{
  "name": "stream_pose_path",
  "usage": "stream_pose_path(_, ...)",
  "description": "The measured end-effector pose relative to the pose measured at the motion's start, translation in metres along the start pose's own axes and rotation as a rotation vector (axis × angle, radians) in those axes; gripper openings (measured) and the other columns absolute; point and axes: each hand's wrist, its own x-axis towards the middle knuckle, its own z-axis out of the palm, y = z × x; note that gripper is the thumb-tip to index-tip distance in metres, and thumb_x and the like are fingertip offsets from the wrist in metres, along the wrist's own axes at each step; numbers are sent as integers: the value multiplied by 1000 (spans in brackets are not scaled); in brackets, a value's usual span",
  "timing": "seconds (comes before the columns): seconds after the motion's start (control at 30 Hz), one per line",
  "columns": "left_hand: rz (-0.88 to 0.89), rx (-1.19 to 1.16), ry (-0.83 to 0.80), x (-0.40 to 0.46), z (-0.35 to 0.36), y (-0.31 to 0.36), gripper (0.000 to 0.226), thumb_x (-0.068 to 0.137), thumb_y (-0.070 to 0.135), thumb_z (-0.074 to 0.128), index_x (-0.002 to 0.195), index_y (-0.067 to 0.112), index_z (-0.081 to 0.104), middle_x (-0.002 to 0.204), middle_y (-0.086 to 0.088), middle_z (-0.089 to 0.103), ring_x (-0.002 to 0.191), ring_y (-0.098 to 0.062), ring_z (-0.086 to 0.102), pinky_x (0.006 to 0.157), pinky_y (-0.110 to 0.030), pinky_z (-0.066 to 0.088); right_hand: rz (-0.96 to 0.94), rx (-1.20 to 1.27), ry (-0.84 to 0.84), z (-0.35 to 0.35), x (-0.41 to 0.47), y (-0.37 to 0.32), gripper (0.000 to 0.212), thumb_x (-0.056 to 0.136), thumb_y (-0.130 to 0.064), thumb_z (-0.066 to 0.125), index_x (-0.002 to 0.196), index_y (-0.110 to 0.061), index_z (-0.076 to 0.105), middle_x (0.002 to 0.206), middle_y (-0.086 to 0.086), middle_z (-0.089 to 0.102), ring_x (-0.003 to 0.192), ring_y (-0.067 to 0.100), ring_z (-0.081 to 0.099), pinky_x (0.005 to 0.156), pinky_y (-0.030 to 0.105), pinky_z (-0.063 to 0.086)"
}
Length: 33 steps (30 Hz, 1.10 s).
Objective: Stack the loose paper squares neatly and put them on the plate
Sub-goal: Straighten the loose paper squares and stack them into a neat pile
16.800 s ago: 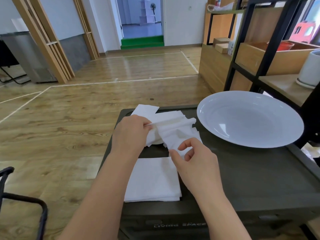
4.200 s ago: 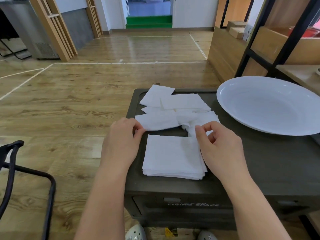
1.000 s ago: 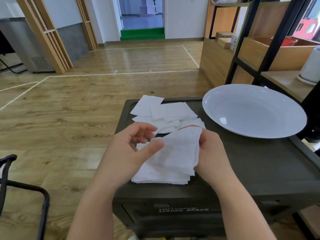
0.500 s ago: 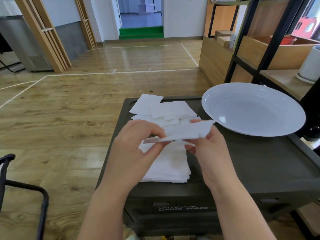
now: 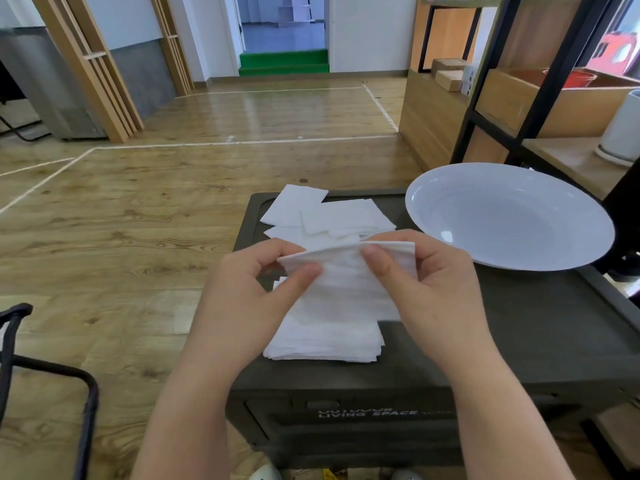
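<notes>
Fingers and thumbs of both hands pinch one white paper square (image 5: 349,271) by its top edge, the left hand (image 5: 256,292) on the left corner and the right hand (image 5: 429,289) on the right, each grip clamped on the sheet. The square hangs from that edge and drapes down toward the person, its lower part lying over the stack of squares (image 5: 325,341). That stack sits on the dark counter (image 5: 519,323) at about 6 o'clock of the held sheet, near the counter's front edge, its layers roughly aligned with a few edges showing along the bottom.

At 12 o'clock of the hands, toward the counter's far left corner, several loose squares (image 5: 325,216) lie overlapping and askew, flat on the surface. At 2 o'clock stands the wide white plate (image 5: 433,209), shallow and round, on the right part of the counter with its rim reaching past the far edge; no paper lies in it.

White lettering on the counter's front face reads "LIVING SPACE". A black metal shelf frame (image 5: 550,81) with wooden boards rises at 1 o'clock behind the plate, and the black tube of a chair (image 5: 86,407) shows at 8 o'clock on the wooden floor (image 5: 138,220).
</notes>
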Motion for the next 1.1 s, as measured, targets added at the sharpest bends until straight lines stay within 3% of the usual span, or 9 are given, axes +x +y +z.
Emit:
stream_pose_path(0.1,-280,-325,-88,1,-5,-5,26,79,43,66,84,19,75,86,-6,77,86,-29,71,85,-42,53,205,-13,-54,2,-1,2,24,87,-40,60,83,-20,74,80,-2,74,75,16,68,65,32,58)
stream_pose_path(0.17,-393,-308,-68,2,-2,-11,21,88,38,61,80,26,77,78,1,77,74,-17,73,70,-31,56,314,-67,-53,9,-1,7,44,87,-45,57,76,-4,65,68,8,69,63,29,61,59,44,51)
stream_pose_path(0.23,-446,-139,-4,4,3,-22,27,92,37,56,77,22,75,67,2,74,60,-13,66,58,-26,48,352,-250,-9,17,-1,14,43,86,-49,54,67,-10,61,45,-9,54,42,7,47,49,25,38)
stream_pose_path(0.3,-462,-1,20,6,9,-32,35,93,38,53,78,11,69,65,-7,65,60,-21,55,60,-30,38,354,-423,25,24,-2,19,33,87,-50,53,69,-23,59,40,-13,49,41,2,46,44,12,28)
stream_pose_path(0.37,-457,166,53,7,15,-39,36,92,40,52,77,11,67,67,-7,64,59,-24,54,58,-30,37,343,-515,35,30,-2,22,26,87,-51,53,74,-29,55,53,-14,52,51,-1,49,45,12,28)
stream_pose_path(0.47,-450,366,123,6,18,-38,29,88,45,55,68,23,61,61,6,58,54,-10,51,46,-26,31,279,-614,60,34,-2,29,24,86,-50,56,74,-29,55,60,-17,52,59,-2,49,49,10,31)
stream_pose_path(0.87,-449,554,123,5,19,-44,31,83,47,62,65,24,54,67,8,56,59,-8,50,45,-24,29,256,-681,127,22,5,47,16,82,-45,63,79,-29,62,62,-18,53,62,0,52,49,12,32)
stream_pose_path(1.0,-446,591,122,5,20,-44,31,83,48,61,66,25,53,65,6,57,58,-12,52,45,-25,30,255,-792,59,-14,13,51,18,88,-28,64,105,-25,69,98,-6,65,94,10,57,76,16,38)
stream_pose_path(1.1,-442,578,130,6,21,-43,30,82,48,63,65,24,54,65,4,58,57,-14,54,45,-25,31,303,-795,-25,-23,12,55,22,89,-22,62,110,-25,69,110,-5,65,102,11,56,79,17,35)
